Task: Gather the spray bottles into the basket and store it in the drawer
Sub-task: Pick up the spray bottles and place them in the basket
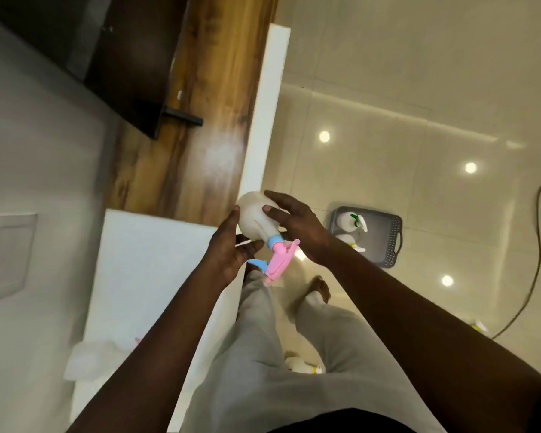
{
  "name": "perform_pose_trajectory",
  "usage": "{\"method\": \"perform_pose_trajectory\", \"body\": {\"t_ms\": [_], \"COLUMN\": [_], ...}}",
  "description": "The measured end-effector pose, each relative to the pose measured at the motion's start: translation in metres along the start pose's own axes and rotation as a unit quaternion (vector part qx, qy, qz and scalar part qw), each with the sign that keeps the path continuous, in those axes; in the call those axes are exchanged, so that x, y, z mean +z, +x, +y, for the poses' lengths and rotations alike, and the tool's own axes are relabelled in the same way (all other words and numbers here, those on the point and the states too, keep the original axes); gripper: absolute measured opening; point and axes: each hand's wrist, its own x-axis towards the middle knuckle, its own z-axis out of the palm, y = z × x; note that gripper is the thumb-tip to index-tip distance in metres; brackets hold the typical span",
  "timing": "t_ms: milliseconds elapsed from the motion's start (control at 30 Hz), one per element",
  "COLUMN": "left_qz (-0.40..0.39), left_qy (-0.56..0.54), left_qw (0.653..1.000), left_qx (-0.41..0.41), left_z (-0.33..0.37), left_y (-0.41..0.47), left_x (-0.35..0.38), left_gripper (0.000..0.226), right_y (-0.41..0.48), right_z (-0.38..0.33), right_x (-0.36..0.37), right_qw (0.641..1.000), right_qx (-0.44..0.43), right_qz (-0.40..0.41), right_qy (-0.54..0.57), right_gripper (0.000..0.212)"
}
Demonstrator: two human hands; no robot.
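A white round spray bottle (253, 214) with a blue collar and a pink trigger is held in the air between both hands, its nozzle end pointing down towards me. My left hand (231, 250) cups its left side and neck. My right hand (297, 229) grips the body from the right, fingers spread over it. On the tiled floor to the right sits a grey perforated basket (394, 242) holding two white spray bottles, one with a green trigger (348, 220) and one with a yellow collar (345, 240). Another white bottle (300, 367) lies on the floor between my legs.
A white cabinet top (144, 270) is at my left, with a wooden surface (200, 120) and a white panel edge (266, 104) beyond it. Crumpled white plastic (88, 357) lies on the cabinet. A dark cable (537, 245) runs across the floor on the right.
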Motion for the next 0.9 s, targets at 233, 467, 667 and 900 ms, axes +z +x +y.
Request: {"method": "perform_pose_trajectory", "body": {"t_ms": [233,467,667,900], "left_qz": [-0.002,0.033,0.011,-0.009], "left_qy": [0.101,0.194,0.209,0.230], "left_qw": [0.993,0.980,0.977,0.973], "left_qx": [-0.053,-0.028,0.023,0.020], "left_z": [-0.069,-0.150,-0.229,-0.314], "left_y": [0.010,0.015,0.016,0.053], "left_x": [0.077,0.165,0.247,0.318], "left_gripper": [0.045,0.040,0.041,0.048], "right_y": [-0.047,-0.084,-0.116,-0.114], "right_z": [0.041,0.072,0.103,0.141], "right_x": [-0.097,-0.203,-0.301,-0.407], "right_qw": [0.994,0.987,0.975,0.964], "right_qx": [-0.008,-0.006,-0.007,0.034], "right_qz": [0.084,0.125,0.161,0.174], "right_qy": [0.064,0.098,0.152,0.196], "right_gripper": [0.051,0.050,0.016,0.025]}}
